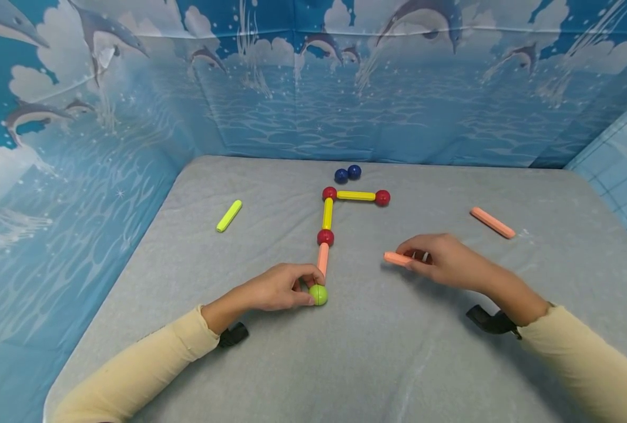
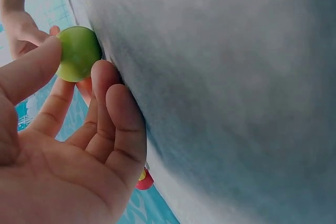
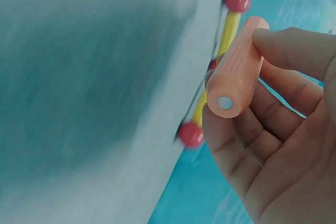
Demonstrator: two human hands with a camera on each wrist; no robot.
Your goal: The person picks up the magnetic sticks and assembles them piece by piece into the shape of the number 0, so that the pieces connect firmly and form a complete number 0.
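Observation:
A green ball [image 1: 318, 295] is pinched between the thumb and fingers of my left hand [image 1: 284, 286], at the near end of a joined figure. That figure runs from the ball through an orange stick [image 1: 322, 258], a red ball [image 1: 325, 237] and a yellow stick [image 1: 328, 214] to a corner red ball [image 1: 329, 193]. From there another yellow stick [image 1: 355, 195] leads right to an end red ball [image 1: 382, 198]. My right hand [image 1: 445, 261] pinches a loose orange stick [image 3: 237, 69], whose near end shows a round silver disc in the right wrist view.
Two dark blue balls [image 1: 347, 173] sit behind the figure. A yellow-green stick [image 1: 229, 215] lies to the left, and another orange stick [image 1: 492, 222] to the right. All rest on a grey cloth-covered table [image 1: 366, 364], with a dolphin-print curtain [image 1: 313, 106] behind it.

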